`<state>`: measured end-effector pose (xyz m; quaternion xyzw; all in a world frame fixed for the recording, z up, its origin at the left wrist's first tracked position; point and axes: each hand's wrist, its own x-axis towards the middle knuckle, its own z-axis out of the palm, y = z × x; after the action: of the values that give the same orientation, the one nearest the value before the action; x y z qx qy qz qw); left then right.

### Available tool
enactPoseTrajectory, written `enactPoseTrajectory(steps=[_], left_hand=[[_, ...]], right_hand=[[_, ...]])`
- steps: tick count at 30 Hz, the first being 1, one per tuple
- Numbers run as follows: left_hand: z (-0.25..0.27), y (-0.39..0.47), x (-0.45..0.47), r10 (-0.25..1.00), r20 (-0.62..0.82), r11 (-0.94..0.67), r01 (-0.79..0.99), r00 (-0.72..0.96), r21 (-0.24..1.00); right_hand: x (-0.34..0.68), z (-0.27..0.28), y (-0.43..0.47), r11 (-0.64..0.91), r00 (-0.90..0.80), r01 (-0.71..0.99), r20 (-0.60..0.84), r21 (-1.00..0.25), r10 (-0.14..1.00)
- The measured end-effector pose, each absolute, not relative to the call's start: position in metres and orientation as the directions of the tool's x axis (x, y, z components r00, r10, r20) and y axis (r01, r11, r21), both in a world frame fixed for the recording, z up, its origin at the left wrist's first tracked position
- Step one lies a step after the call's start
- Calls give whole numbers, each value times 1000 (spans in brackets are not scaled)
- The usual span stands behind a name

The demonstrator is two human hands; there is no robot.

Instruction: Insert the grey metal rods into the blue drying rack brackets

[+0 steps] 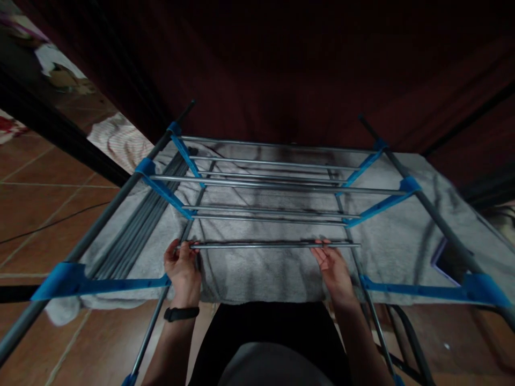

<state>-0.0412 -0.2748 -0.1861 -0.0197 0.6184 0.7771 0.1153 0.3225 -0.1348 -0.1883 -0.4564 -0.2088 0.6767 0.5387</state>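
Note:
A thin metal rod (257,245) lies level across the front of a rack frame, held near both ends. My left hand (183,271) has its fingers closed round the rod's left end; a dark band sits on that wrist. Toward the right end, my right hand (332,265) pinches the same rod between thumb and fingers. Beyond the hands, several metal rods span the rack between blue plastic brackets (169,195). Grey tubes (436,220) run through the brackets on both sides. The nearest brackets, a left one (116,286) and a right one (426,289), have no rod between them.
A grey cloth (257,276) covers the surface under the rack. Several loose grey tubes (137,230) lie bundled at left. A dark flat device with a purple edge (448,262) rests at right. A dark red curtain (281,69) hangs behind; tiled floor (48,209) shows at left.

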Motion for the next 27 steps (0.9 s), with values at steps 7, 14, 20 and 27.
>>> enactPoseTrajectory(steps=[7, 14, 20, 27], left_hand=[[-184, -274, -41, 217, -171, -217, -218, -961, 951], [-179, -270, -33, 266, -220, -191, -275, -939, 942], [-172, -272, -28, 328, -284, -205, -362, -901, 909], [-165, -267, -21, 354, -393, -202, -480, -849, 854]], right_hand=[[308, -188, -143, -358, -84, -553, -378, -752, 922], [304, -191, -148, -366, -107, -547, -371, -753, 922], [305, -194, -147, -361, -97, -558, -373, -747, 923], [305, -193, -147, -360, -82, -558, -382, -747, 920]])
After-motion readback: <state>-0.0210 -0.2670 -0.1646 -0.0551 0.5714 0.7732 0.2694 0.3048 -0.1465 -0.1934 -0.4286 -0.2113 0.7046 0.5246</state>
